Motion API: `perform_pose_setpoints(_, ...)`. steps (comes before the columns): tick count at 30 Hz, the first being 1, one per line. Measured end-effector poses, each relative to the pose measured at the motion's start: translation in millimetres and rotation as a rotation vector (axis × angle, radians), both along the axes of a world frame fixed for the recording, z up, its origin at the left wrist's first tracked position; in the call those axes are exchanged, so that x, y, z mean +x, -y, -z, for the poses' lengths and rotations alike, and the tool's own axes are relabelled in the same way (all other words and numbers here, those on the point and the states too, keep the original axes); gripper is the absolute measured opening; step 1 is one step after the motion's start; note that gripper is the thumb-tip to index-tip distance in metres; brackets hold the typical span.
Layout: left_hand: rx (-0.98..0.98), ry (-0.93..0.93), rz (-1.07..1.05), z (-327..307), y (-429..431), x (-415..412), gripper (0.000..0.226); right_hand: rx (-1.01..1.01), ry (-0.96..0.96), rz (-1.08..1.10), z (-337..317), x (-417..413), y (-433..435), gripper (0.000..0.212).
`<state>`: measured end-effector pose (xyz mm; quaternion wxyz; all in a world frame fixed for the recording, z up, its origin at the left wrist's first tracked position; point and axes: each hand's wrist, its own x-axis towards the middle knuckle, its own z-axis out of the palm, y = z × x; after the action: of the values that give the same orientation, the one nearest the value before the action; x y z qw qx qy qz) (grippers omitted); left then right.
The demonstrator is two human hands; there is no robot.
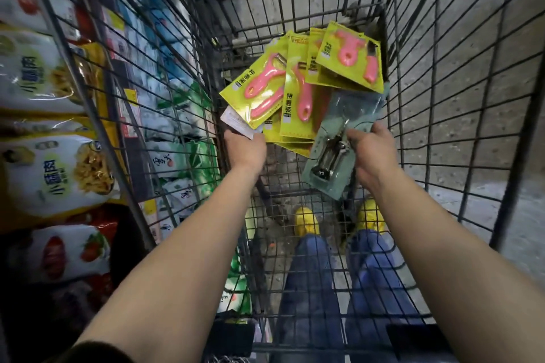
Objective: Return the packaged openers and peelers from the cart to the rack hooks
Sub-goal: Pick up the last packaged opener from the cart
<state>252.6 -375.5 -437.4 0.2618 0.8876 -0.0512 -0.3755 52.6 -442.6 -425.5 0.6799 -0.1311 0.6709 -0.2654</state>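
low in the wire mesh cart (pixel 427 74), the right hand (pixel 370 153) pinches the grey-green blister pack with a metal opener (pixel 327 162). the left hand (pixel 246 147) grips the fanned yellow cards of pink peelers (pixel 298 115) at 6 o'clock, fingers hidden. loose cards toward 1 o'clock may slide off.

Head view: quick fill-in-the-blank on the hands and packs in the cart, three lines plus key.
The left hand grips yellow cards bearing ____ peelers.
The grey-green pack is held by the ____ hand.
Seen through the cart floor, the person's shoes are ____.
Missing words: pink; right; yellow.
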Motion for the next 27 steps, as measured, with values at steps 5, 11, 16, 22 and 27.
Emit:
perform_pose_setpoints(5,-0.137,-0.176,-0.281,19.0,1.2,14.8,0.040,0.083,-0.103,-0.092,-4.6,-7.8,-18.4,0.035)
perform_pose_setpoints(11,-0.288,0.016,-0.193,-21.9,2.0,3.8,0.019,0.157,-0.110,-0.103,-13.9,-20.2,-48.0,0.029)
perform_pose_setpoints(16,-0.277,0.697,0.392,-76.4,-34.0,-24.6,0.007,0.167,-0.098,-0.116,-32.8,-30.6,-67.1,0.029)
perform_pose_setpoints(22,0.017,0.430,0.506,-68.6,-88.2,-45.8,0.013,0.119,-0.120,-0.191,-20.3,-40.4,-80.9,0.047)
perform_pose_setpoints(27,0.025,0.094,0.198,-62.4,-113.5,-65.3,0.020,0.089,-0.104,-0.242,-28.1,-40.1,-76.0,0.081)
